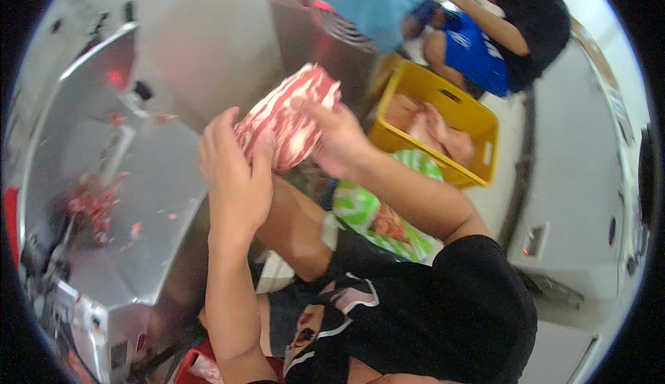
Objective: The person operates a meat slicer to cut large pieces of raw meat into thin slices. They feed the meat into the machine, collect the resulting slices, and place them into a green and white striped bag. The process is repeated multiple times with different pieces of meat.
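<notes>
A stack of thin sliced, marbled red and white meat [289, 122] is held up in front of me. My left hand [237, 166] grips its left end, with the thumb on the near side. Around its right end my right hand [339, 138] is closed, the thumb lying over the top slices. Left of my hands stands a metal slicing machine with a steel tray [149, 245]. Red meat scraps [97, 204] lie scattered on that tray.
A yellow crate [436, 86] with large pale meat pieces stands ahead right. Beside my knee is a green and white bag [402, 235] with meat in it. Another person [519, 24] in black and blue sits beyond the crate. A white chest freezer [575, 176] lines the right; a red container [201, 367] sits low left.
</notes>
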